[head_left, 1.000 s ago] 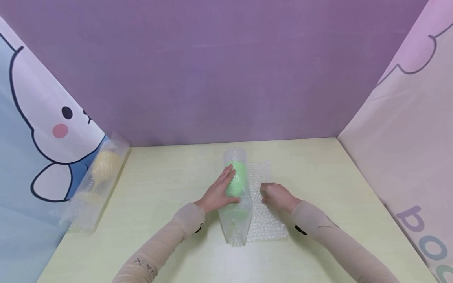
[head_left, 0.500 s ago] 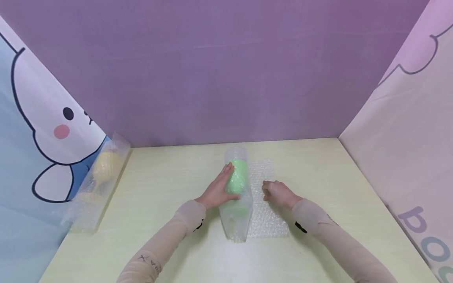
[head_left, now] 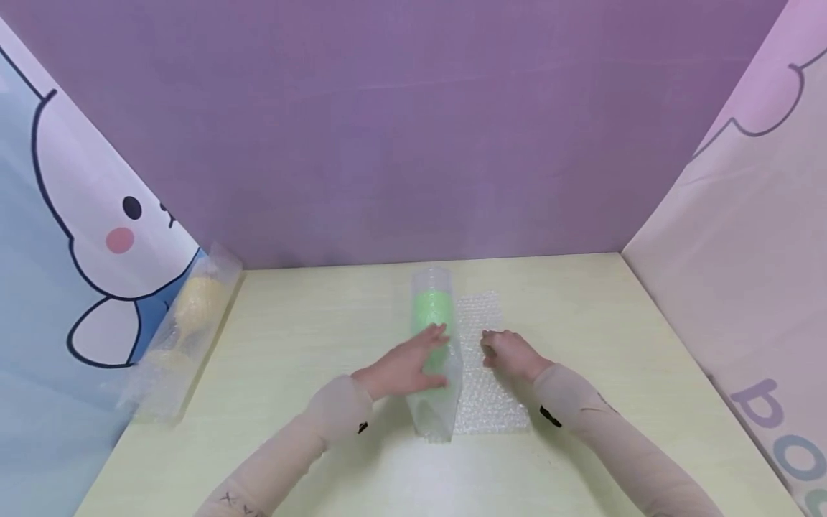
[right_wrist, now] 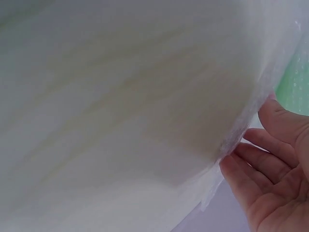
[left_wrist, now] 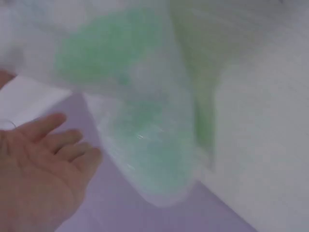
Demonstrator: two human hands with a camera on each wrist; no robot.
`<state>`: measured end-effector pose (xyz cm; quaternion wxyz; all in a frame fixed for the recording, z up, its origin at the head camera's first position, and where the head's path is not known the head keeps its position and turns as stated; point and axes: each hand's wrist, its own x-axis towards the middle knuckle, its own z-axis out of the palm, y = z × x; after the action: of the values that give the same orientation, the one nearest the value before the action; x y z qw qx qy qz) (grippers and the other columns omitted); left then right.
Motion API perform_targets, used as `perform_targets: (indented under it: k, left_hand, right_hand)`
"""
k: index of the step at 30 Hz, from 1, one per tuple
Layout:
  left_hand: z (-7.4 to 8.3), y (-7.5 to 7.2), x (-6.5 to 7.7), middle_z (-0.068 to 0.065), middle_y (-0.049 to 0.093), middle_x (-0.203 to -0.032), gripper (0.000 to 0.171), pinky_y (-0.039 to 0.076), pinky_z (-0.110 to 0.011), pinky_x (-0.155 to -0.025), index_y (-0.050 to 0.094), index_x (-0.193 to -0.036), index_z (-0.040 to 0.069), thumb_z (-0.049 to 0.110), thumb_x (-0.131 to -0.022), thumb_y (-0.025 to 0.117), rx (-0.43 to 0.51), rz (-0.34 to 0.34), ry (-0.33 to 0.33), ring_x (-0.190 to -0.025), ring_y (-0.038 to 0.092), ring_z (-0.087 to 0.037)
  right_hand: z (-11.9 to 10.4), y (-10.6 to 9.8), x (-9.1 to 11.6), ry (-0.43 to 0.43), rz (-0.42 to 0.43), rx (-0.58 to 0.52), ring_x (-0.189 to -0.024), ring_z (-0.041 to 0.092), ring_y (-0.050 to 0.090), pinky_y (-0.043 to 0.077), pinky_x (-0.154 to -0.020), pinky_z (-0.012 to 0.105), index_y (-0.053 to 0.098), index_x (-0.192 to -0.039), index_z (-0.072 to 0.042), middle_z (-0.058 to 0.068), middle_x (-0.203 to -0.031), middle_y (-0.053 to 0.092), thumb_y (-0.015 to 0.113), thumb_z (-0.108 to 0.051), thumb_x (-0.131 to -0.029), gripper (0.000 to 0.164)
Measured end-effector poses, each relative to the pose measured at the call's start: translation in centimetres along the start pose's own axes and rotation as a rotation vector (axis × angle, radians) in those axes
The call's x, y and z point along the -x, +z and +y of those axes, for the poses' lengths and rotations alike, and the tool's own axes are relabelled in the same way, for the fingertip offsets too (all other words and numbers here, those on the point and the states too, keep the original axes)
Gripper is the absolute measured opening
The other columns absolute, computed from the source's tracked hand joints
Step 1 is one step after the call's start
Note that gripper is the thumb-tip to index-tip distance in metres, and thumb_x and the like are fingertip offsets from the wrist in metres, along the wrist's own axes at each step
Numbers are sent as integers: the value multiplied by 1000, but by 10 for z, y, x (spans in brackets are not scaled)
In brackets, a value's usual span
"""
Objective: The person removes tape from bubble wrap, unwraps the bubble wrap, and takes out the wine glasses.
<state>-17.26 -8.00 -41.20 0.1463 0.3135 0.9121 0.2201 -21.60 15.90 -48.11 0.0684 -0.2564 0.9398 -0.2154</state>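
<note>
The left hand (head_left: 402, 366), fingers spread, is over the green bundle (head_left: 432, 308); I cannot tell whether they touch. Just right of that bundle, the right hand (head_left: 512, 355) pinches the bubble wrap (head_left: 489, 409). Well left of both hands lies a yellow bundle (head_left: 197, 304)

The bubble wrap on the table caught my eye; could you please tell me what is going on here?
A person's left hand is spread over a green object in clear wrapping; whether it touches is unclear. The right hand pinches the bubble wrap beside it. A yellow object, also wrapped, lies by the left edge of the table.
</note>
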Motion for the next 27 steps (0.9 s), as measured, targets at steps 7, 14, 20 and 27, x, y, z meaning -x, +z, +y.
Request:
perform_targets:
  k: [7,14,20,27]
  left_hand:
    - [30,14,16,-8,19,-153,84,25,-33,-112,33,-142,7,45,-77,69,-329,-147,64,-141,17,-21]
    - [20,21,28,-6,23,-152,84,32,-31,-109,32,-142,8,36,-74,73,-383,-90,46,-138,26,-20]
    - [8,22,44,-8,24,-151,79,41,-32,-101,32,-142,6,34,-78,71,-381,12,70,-133,36,-21]
    - [-8,27,60,-9,26,-150,72,44,-31,-98,32,-141,4,34,-84,64,-355,130,99,-131,39,-21]
  right_hand:
    - [1,-1,-1,-27,20,21,-90,38,64,51,-83,41,50,-62,-12,28,-122,54,72,-8,-75,26]
    - [1,-1,1,-16,1,4,-72,28,64,46,-73,32,43,-58,-11,27,-124,53,72,-10,-75,34]
    - [1,-2,2,-13,-5,-11,-105,42,58,49,-85,39,44,-59,-12,28,-127,50,71,-10,-77,32]
    - [1,-1,2,-8,-14,-19,-116,43,49,47,-90,41,41,-58,-11,27,-128,49,71,-11,-77,35]
